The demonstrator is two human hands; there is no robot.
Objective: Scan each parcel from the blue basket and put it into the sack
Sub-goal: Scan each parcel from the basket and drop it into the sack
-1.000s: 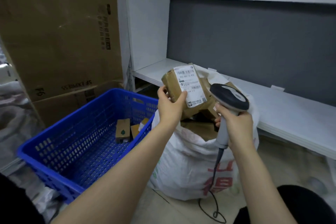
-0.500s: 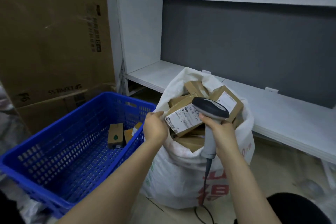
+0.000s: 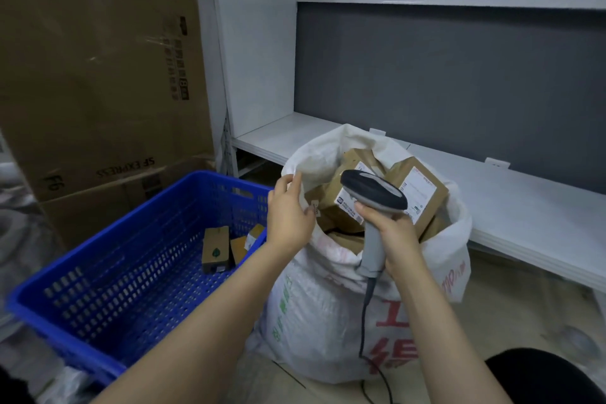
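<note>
Brown cardboard parcels [image 3: 215, 249]: a few small boxes lying in the far right corner of the blue perforated plastic basket [image 3: 131, 289], one showing a green mark on its face. Exact count not determinable; basket wall hides part of them. Just right of the basket, left hand [image 3: 288, 216] empty, fingers relaxed and spread, at the left rim of the white woven sack [image 3: 328, 321]; contact with the rim not determinable. Inside the sack mouth, more labelled brown parcels [image 3: 421, 193] piled nearly to the rim, white shipping labels facing up. Above them, grey-and-black handheld barcode scanner [image 3: 373, 195], cabled. Right hand [image 3: 398, 239] wrapped firmly round the scanner handle.

Judged step: between parcels, with the free hand empty at the sack and the next pick not yet begun. Next move: reach with the left hand into the basket corner, pinch one small box by its edges, lift clear of the wall, turn the label towards the scanner head. Expect light, rigid boxes, with labels possibly on a hidden face.
</note>
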